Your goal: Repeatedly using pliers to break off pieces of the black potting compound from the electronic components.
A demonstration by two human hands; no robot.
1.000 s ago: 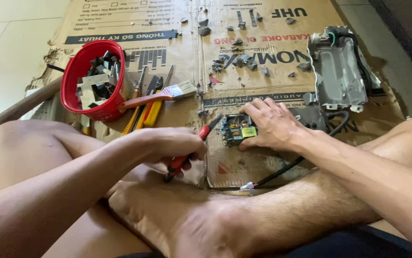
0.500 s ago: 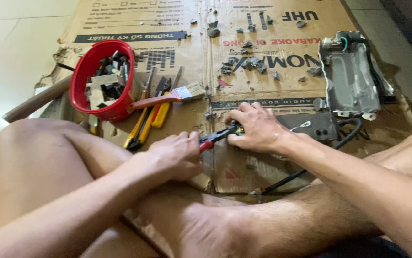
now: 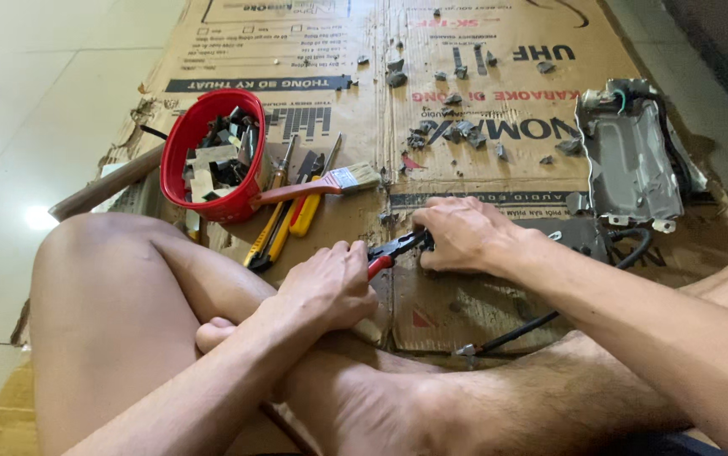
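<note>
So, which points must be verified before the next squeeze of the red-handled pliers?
1. Left hand grips the red-handled pliers: ok.
2. Right hand covers and steadies the part: ok.
3. Pliers tip seated on the part: cannot tell, hidden by the right hand.
4. Right-hand fingers away from the tip: not ok, they touch it.
5. Black cable away from the pliers: ok.

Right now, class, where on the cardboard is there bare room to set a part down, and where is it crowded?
Bare cardboard lies just below the right hand. The far middle is strewn with small metal scraps. Tools crowd the space beside the red basket, near the left hand.
</note>
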